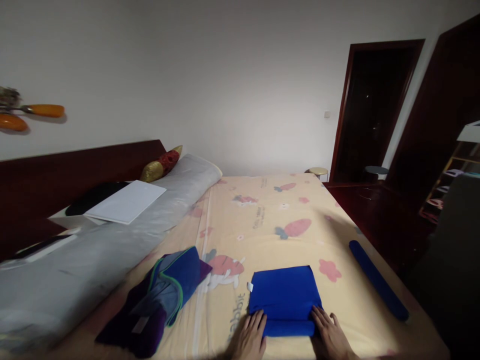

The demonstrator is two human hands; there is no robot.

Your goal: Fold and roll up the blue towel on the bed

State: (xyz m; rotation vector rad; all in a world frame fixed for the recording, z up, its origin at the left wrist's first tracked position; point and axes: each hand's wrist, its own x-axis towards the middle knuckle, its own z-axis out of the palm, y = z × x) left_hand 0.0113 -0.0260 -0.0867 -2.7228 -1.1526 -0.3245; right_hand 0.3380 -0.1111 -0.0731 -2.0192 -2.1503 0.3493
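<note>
Left hand (250,339) and right hand (330,340): fingers flat, gripping nothing, pressing the rolled near end of a blue towel (285,297) | towel lies near the bed's (262,220) front edge (another rolled towel (378,286) by the right edge) | best rolled evenly, both sides together.

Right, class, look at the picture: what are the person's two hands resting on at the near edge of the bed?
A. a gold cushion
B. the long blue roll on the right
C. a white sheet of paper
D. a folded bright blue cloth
D: the left hand and the right hand both lie at the near, rolled edge of the folded bright blue cloth on the bed sheet.
</note>
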